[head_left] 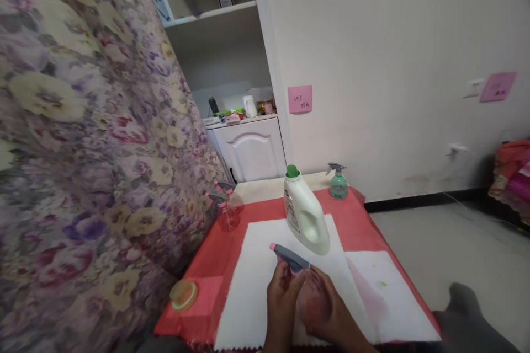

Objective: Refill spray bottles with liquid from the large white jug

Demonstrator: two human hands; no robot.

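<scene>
Near the front of the table I hold a clear pink spray bottle (pixel 313 293) with a grey trigger head (pixel 292 257) and pink nozzle. Its nozzle points to the left. The fingers of my left hand (pixel 282 293) are closed at the pink collar just under the head. My right hand (pixel 331 309) wraps round the bottle's body from the right side. Behind my hands a large pale green jug (pixel 308 218) with a handle stands uncapped on white paper, its green spout showing at the mouth.
Two pink spray bottles (pixel 228 217) stand at the table's left edge, and a green one (pixel 338 185) at the back right. A round yellowish cap (pixel 183 294) lies front left. A stained white sheet (pixel 383 292) covers the right side of the red tablecloth (pixel 356 218). A floral curtain (pixel 103 176) hangs left.
</scene>
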